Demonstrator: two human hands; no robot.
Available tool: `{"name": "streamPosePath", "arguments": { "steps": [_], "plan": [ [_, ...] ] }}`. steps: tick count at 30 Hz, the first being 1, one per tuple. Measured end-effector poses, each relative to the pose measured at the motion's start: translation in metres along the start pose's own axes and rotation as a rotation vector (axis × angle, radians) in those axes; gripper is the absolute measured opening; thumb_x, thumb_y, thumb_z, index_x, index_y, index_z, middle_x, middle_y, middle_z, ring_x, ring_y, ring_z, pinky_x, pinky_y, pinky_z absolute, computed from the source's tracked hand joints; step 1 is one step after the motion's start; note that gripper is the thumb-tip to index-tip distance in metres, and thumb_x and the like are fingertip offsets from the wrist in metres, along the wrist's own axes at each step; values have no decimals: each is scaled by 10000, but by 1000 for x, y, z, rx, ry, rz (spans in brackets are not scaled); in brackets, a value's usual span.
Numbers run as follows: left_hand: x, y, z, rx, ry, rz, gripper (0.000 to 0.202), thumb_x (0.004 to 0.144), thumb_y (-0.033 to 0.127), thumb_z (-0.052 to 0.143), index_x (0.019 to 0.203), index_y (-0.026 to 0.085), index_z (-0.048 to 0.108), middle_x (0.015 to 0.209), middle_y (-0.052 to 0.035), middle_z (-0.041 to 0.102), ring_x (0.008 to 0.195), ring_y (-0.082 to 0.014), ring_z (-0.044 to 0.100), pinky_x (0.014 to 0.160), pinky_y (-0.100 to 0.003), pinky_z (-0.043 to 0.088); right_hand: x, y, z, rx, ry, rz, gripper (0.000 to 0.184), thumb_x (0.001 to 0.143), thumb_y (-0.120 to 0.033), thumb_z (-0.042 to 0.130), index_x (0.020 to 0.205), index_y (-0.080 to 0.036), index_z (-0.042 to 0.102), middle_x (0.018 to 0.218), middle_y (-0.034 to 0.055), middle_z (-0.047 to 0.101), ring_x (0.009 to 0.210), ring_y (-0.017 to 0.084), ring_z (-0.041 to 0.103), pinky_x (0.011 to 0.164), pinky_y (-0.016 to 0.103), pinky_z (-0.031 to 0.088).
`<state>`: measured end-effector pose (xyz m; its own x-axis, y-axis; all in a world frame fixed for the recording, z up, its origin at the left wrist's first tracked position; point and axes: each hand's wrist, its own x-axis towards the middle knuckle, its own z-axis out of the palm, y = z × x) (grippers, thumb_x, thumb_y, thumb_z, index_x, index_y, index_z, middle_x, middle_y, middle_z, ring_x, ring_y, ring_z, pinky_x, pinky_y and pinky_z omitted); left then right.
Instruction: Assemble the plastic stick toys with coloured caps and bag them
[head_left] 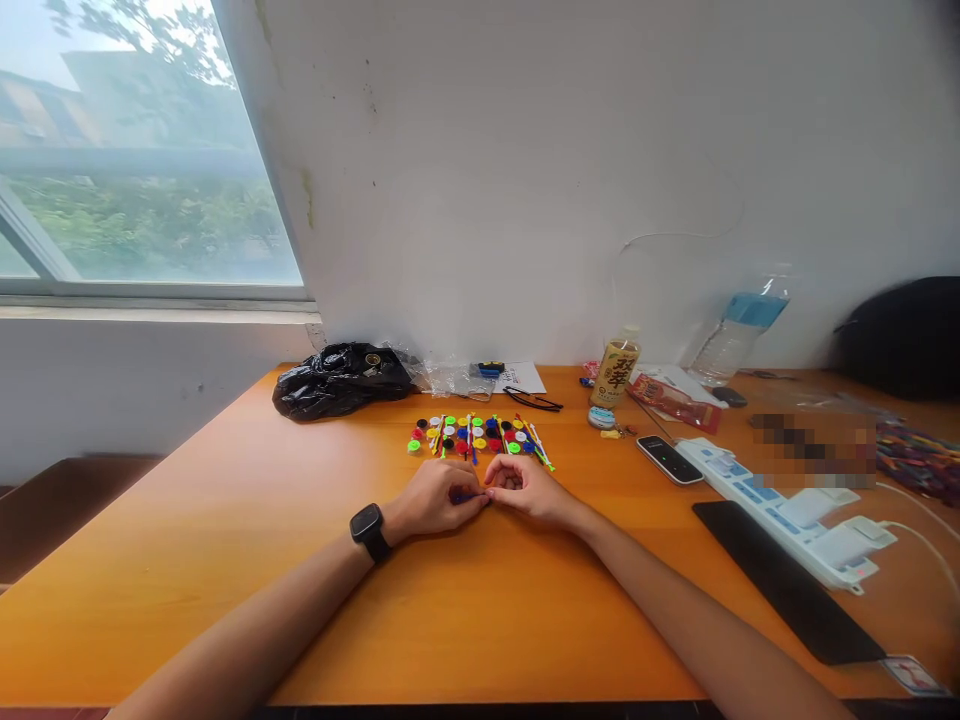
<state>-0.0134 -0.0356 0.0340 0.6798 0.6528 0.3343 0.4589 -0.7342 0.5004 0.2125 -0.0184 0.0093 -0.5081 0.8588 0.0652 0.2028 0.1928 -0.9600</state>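
Note:
My left hand [439, 498], with a black watch [368, 530] on its wrist, is closed in a pinch on a small blue piece [466, 495], mostly hidden by the fingers. From the other side my right hand [527, 490] meets it, thumb and forefinger pinched together at the end of that piece. Just beyond both hands lie rows of small round discs in several colours, among them a green disc [414, 447] and a yellow disc [479, 445]. Thin coloured plastic sticks [538, 445] lie between and beside the discs.
A black plastic bag [341, 382], clear wrapping [454, 378] and glasses [534, 400] lie along the wall. To the right stand a drink bottle [616, 370] and a water bottle [731, 340], with a phone [669, 460], a power strip [772, 510] and a black mat [784, 580] nearer.

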Motion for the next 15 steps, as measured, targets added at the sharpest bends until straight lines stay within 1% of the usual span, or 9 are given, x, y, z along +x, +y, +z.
{"name": "streamPosePath", "arguments": {
  "steps": [5,9,12,13,15],
  "plan": [
    [-1,-4,6,77,34,69,249,958,256,591,742,196,700,789,-46,691,692,-148,603,624,-269,375,0,-1,2,-10,2,-2,336,775,-444,826,876,-179,647,733,-12,617,669,132,550,634,255,405],
    [-3,-4,12,112,69,41,176,907,224,621,740,200,670,795,-39,689,692,-152,606,625,-271,390,0,0,3,-63,23,-2,304,763,-403,821,847,-176,637,709,-14,609,645,131,541,611,253,398],
    [-3,0,11,87,98,14,112,902,249,639,807,209,682,799,-31,689,701,-157,613,635,-267,415,-4,-3,1,-161,62,-31,256,816,-400,778,855,-182,649,738,-1,630,661,139,549,607,254,407],
    [-3,0,9,78,121,2,98,911,263,638,849,213,695,811,-28,695,705,-158,617,643,-267,424,-6,-5,0,-222,89,-44,241,839,-406,760,865,-188,661,754,3,642,662,139,546,602,253,402],
    [-3,0,5,64,195,-26,138,955,278,593,941,221,718,854,-28,714,714,-157,625,671,-271,442,-11,-10,-4,-365,175,-64,228,882,-426,722,884,-201,688,789,8,668,643,133,521,584,253,378]
  ]
}}
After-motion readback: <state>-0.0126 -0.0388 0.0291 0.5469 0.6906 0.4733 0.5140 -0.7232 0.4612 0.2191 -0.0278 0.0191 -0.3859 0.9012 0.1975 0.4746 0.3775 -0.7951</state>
